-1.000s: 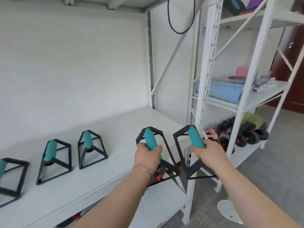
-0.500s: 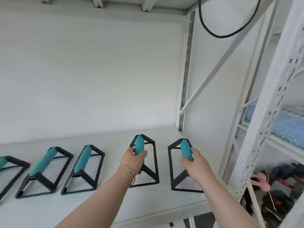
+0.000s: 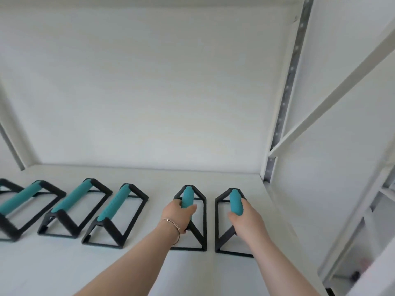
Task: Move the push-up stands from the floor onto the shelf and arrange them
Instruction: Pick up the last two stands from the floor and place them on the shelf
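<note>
White shelf (image 3: 235, 180) carries loose stands (image 3: 116, 201) leftward; left hand (image 3: 178, 214) grips left stand (image 3: 187, 195), right hand (image 3: 245, 218) grips right stand (image 3: 235, 199).

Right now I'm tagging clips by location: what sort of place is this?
Probably a storeroom for exercise gear. A white metal shelf with a perforated upright and a diagonal brace holds a row of matching push-up stands.

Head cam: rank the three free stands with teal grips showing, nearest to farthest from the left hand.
1. Right free stand, just left of the left hand.
2. Middle free stand, further left.
3. Left free stand, by the frame's left edge.
</note>
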`<action>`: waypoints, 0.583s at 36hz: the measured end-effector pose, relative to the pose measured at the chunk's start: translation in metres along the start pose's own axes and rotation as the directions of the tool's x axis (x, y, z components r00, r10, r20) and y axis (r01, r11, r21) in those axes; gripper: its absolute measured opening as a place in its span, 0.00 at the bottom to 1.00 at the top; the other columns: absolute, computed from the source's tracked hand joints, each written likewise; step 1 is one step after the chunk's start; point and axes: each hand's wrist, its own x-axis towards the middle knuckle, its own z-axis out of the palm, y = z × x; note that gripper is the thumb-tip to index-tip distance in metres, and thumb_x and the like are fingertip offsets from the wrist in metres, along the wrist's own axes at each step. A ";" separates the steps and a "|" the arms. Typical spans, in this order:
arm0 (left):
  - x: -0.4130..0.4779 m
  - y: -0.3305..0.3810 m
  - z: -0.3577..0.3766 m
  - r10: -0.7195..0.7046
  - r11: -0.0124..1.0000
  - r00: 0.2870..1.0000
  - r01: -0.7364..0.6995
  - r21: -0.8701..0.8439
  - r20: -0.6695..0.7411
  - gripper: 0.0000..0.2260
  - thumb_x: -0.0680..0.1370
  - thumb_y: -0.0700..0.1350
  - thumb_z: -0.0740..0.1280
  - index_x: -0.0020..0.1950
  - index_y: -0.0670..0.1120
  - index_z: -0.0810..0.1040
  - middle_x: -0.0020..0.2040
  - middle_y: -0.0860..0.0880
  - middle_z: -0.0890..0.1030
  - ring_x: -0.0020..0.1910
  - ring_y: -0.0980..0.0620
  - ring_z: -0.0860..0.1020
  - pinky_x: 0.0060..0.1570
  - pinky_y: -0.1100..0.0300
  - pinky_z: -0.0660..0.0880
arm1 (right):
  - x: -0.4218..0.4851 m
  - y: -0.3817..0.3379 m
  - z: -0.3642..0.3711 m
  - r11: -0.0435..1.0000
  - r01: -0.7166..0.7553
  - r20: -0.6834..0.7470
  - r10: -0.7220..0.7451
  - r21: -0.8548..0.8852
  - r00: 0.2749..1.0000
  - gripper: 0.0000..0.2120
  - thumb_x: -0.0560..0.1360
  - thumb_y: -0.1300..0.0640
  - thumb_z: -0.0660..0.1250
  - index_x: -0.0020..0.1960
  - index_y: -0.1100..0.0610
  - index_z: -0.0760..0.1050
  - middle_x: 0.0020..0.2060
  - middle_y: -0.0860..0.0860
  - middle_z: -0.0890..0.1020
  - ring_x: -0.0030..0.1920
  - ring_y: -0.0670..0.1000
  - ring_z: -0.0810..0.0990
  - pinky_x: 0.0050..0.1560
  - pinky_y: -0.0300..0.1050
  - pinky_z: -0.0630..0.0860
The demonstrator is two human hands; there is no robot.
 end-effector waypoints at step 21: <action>-0.020 -0.012 -0.038 0.363 0.827 0.929 -0.286 0.483 -0.072 0.20 0.79 0.55 0.56 0.68 0.47 0.67 0.62 0.46 0.73 0.60 0.45 0.70 0.59 0.50 0.70 | -0.038 -0.021 0.016 0.831 0.228 -0.194 -0.368 -0.508 0.909 0.30 0.76 0.46 0.65 0.73 0.56 0.64 0.65 0.55 0.74 0.63 0.59 0.71 0.59 0.52 0.72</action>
